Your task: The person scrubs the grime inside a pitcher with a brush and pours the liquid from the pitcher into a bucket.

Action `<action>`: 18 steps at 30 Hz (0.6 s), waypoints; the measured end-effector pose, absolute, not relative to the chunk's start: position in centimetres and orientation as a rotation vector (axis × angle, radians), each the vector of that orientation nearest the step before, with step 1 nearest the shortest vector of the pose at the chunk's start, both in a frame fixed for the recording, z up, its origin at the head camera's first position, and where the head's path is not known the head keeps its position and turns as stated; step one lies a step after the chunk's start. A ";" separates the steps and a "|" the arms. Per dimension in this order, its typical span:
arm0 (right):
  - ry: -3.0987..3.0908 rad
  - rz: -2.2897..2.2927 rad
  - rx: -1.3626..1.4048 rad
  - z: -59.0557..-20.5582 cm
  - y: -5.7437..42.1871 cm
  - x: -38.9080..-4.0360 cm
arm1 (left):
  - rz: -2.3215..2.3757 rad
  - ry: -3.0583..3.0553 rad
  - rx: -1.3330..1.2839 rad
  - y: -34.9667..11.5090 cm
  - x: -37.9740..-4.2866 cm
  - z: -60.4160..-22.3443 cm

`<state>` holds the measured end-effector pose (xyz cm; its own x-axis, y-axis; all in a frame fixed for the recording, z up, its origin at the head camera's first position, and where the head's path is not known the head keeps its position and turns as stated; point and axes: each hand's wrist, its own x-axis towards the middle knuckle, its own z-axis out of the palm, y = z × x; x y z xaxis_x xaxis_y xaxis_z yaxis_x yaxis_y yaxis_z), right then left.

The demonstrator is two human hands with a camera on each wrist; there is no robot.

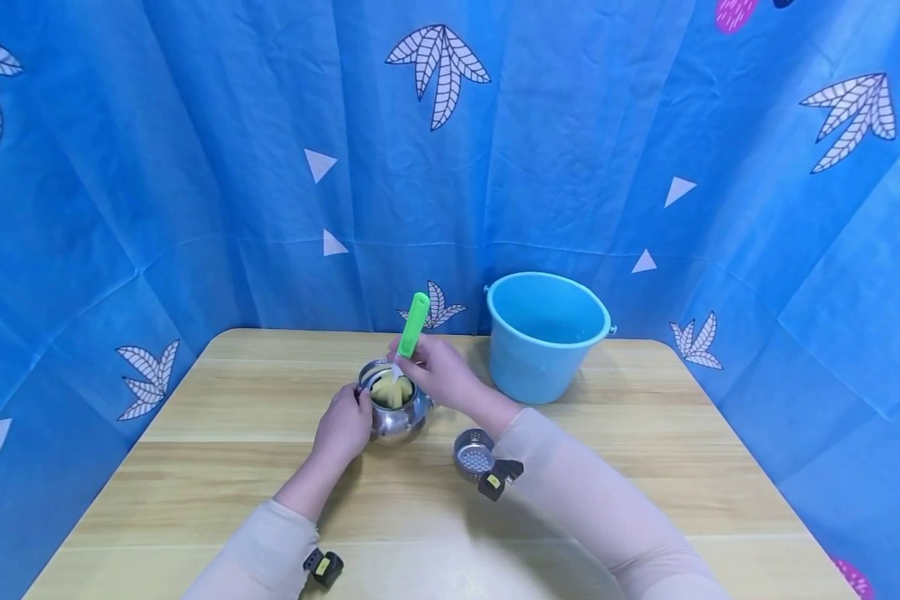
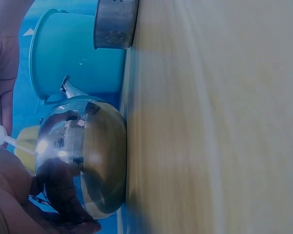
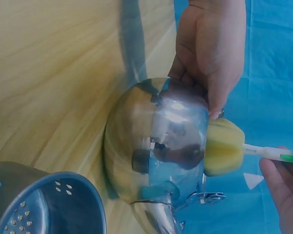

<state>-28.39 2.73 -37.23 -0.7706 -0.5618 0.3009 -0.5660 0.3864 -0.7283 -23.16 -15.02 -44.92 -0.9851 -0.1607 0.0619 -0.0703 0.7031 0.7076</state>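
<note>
A shiny steel teapot (image 1: 399, 425) stands on the table, its spout (image 3: 156, 217) visible in the right wrist view. My left hand (image 1: 347, 423) grips the pot's side near the rim, thumb by the opening. A sponge brush with a green handle (image 1: 416, 325) reaches into the pot's mouth. My right hand (image 1: 446, 373) pinches the brush low on its handle, close to the white shaft. The yellow sponge head (image 3: 224, 147) sits partly inside the opening and partly above it. What lies deeper in the pot is hidden.
A perforated steel strainer basket (image 1: 473, 457) rests on the table beneath my right forearm. Behind it, at the back right, stands a light blue bucket (image 1: 534, 367). Blue patterned curtain (image 1: 270, 167) surrounds the back and sides of the wooden table (image 1: 232, 467).
</note>
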 end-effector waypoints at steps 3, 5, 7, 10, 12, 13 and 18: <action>-2.590 1.357 1.089 -37.5 2.6 -28.4 | -1.154 -2.783 0.190 -15.0 -23.3 -45.0; -2.574 1.345 1.096 -37.6 2.6 -28.3 | -1.156 -2.785 0.193 -15.0 -23.3 -45.0; -2.562 1.335 1.097 -37.9 2.6 -28.2 | -1.157 -2.783 0.195 -15.0 -23.3 -45.0; -2.559 1.331 1.087 -38.2 2.6 -28.1 | -1.158 -2.787 0.198 -15.0 -23.3 -45.0; -2.553 1.335 1.088 -38.4 2.6 -28.1 | -1.154 -2.787 0.198 -15.0 -23.4 -45.1; -2.550 1.334 1.091 -38.5 2.6 -28.1 | -1.151 -2.788 0.197 -15.0 -23.4 -45.1; -2.542 1.331 1.095 -38.8 2.5 -28.0 | -1.155 -2.792 0.198 -15.0 -23.4 -45.1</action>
<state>-28.02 2.52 -38.77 -0.7437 -0.5591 0.3664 -0.6196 0.3709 -0.6918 -23.40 -15.00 -45.12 -0.9850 -0.1637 0.0548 -0.0771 0.7013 0.7087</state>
